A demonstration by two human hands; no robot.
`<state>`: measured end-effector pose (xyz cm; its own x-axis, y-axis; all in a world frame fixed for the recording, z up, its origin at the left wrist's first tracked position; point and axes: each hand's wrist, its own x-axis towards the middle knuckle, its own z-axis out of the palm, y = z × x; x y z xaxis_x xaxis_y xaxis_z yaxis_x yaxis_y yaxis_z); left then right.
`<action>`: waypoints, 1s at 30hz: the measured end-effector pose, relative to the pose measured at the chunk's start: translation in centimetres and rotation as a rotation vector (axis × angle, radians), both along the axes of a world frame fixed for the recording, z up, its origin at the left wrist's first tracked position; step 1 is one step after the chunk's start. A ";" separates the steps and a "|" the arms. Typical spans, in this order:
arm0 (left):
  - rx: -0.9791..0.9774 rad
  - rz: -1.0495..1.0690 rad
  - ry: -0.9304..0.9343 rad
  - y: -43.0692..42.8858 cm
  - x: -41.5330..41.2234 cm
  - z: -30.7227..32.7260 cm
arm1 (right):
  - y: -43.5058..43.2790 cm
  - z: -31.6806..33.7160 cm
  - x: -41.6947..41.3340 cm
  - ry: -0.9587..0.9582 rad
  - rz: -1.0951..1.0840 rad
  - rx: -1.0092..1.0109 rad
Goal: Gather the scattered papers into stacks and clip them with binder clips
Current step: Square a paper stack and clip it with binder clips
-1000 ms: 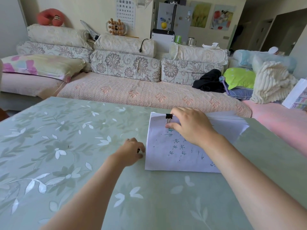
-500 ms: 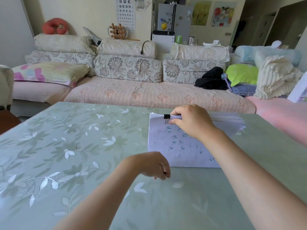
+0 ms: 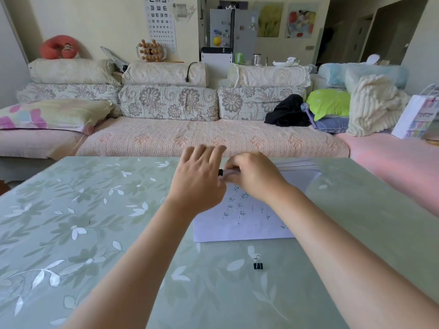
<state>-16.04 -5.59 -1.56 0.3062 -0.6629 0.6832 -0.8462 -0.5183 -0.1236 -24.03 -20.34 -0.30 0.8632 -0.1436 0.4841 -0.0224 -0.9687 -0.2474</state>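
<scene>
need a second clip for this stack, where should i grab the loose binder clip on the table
Pinch the loose binder clip by its silver wire handles, coming from above with two fingers. It lies apart from the paper stack on the table, handles apparently pointing away from the person and black body nearest.

We are in a home living room: beyond our fingers (image 3: 202, 151) stand a cushioned sofa (image 3: 190, 136), a wall eye chart (image 3: 161, 22) and a magnet-dotted fridge (image 3: 232, 27).
</scene>
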 end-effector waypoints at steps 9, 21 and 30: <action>0.081 0.033 0.157 1.1 1.2 0.9 | -5.7 0.6 -5.3 0.157 -0.257 -0.158; 0.306 -0.033 0.213 -3.7 -1.2 2.2 | -6.6 0.2 -8.4 0.042 -0.227 -0.008; 0.407 -0.029 0.298 -5.1 -2.0 3.3 | -8.8 -5.2 -8.1 -0.117 -0.024 1.010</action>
<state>-18.07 -10.72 1.72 0.4261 -0.8684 0.2536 -0.8888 -0.4542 -0.0619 -32.09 -29.12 -5.45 0.8097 -0.5486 0.2082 0.0382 -0.3049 -0.9516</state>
